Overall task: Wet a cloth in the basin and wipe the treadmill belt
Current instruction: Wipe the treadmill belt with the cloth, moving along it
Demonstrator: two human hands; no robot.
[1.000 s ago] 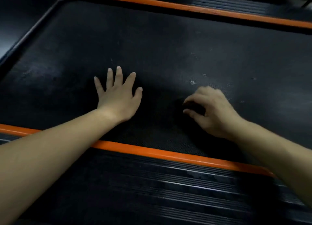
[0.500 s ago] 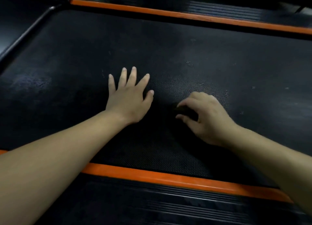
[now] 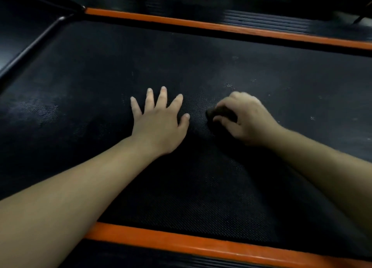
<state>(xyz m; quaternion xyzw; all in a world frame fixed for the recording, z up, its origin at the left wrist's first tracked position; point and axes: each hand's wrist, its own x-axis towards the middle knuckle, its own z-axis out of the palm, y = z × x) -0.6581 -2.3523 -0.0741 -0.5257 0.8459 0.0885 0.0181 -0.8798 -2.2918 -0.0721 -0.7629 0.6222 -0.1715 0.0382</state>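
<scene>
On the treadmill belt (image 3: 261,66) the right hand (image 3: 248,118) grips a dark cloth (image 3: 220,113); the left hand (image 3: 159,123) lies flat, fingers spread. Wiping is the step in hand; the next stroke probably targets the pale specks (image 3: 312,118) further right.

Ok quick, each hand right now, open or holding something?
Left hand: open, fingers spread flat on the treadmill belt.
Right hand: grips a dark cloth against the belt.

cloth (image 3: 222,113) — mostly hidden under right hand (image 3: 249,120) | belt (image 3: 281,70) — cut off right
</scene>
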